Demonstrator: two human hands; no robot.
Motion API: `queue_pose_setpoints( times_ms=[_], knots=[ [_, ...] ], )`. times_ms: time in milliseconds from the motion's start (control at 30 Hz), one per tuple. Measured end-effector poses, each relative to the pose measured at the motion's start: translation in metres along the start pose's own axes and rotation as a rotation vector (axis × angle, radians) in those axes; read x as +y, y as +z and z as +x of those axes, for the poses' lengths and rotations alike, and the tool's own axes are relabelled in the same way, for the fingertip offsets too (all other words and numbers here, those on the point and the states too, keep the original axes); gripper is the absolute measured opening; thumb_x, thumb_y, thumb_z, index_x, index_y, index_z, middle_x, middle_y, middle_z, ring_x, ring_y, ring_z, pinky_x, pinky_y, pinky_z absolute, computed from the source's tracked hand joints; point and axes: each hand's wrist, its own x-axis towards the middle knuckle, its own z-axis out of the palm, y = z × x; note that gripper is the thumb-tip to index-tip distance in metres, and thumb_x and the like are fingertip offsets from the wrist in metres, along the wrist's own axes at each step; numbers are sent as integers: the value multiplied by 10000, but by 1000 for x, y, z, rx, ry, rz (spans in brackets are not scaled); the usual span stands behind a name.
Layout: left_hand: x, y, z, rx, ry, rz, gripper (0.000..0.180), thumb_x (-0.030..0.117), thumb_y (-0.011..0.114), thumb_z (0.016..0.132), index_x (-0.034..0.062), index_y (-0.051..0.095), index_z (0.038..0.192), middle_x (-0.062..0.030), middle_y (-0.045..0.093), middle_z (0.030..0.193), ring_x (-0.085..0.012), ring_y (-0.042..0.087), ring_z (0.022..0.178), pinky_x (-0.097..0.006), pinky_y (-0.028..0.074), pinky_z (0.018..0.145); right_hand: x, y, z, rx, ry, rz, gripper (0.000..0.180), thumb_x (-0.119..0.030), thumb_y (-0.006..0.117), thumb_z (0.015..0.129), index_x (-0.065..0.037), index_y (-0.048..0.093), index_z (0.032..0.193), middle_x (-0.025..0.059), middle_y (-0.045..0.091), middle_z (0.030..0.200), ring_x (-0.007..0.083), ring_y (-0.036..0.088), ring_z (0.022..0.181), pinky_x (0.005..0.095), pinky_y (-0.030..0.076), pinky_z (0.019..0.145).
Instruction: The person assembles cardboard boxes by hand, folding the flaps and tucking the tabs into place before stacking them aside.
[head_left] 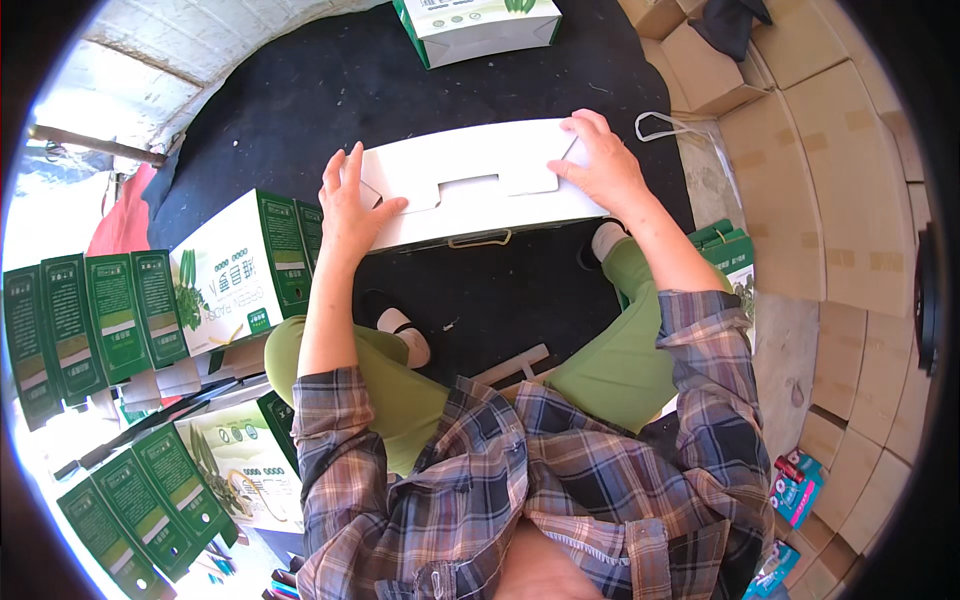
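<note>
our left hand (pixel 347 215) and right hand (pixel 603 170), fingers spread apart, rest at either end of the white box (pixel 480 208), over the black mat (pixel 270 125); we should press both ends evenly, keeping it square.

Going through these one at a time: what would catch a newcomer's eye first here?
Probably the bright white box at the centre, with the person's left hand and right hand at its ends, against a black floor covering. Next, the green-and-white cartons at the left and brown cardboard boxes stacked along the right.
</note>
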Motion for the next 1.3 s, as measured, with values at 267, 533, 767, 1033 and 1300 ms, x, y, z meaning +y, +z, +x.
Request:
queue_pose_setpoints(
  times_ms=[267, 533, 767, 1033, 1300],
  knots=[
    [28, -4, -4, -59, -135, 161, 834, 195, 873, 554, 139, 501, 1299, -121, 369, 1324, -351, 408, 1187, -427, 495, 914, -16, 4, -8, 27, 99, -141, 718, -333, 823, 646, -123, 499, 1252, 102, 431, 1256, 326, 521, 1098, 430, 480, 902],
    [31, 2, -9, -5, -114, 226, 745, 225, 860, 587, 117, 523, 1243, -129, 387, 1302, -352, 403, 1191, -422, 490, 904, -17, 11, -10, 81, 111, -219, 669, -306, 839, 627, -127, 517, 1186, 98, 441, 1212, 307, 511, 1098, 425, 486, 878],
    [-18, 5, 2, 209, -94, -75, 273, 303, 711, 802, 83, 680, 961, -78, 586, 907, -237, 561, 919, -356, 464, 789, 36, 16, -1, 265, 260, 320, 354, -378, 557, 909, -37, 640, 869, 86, 616, 820, 276, 632, 785, 359, 476, 723],
    [-48, 17, -4, -307, -1062, -1259, 325, 310, 566, 924, 11, 618, 1043, -128, 653, 975, -233, 631, 923, -361, 522, 790, 84, 49, -37, -344, 921, 938, 520, -529, 474, 940, -51, 639, 1057, 105, 655, 958, 217, 623, 844, 387, 495, 738],
    [-53, 0, -13, -257, -632, -1222, 603, 164, 598, 891, 10, 346, 1417, -112, 627, 1074, -236, 586, 1029, -391, 484, 871, 77, 16, -32, -65, 696, 1170, 378, -412, 558, 930, -53, 614, 1034, 75, 649, 959, 156, 629, 844, 305, 497, 749]
  ],
)
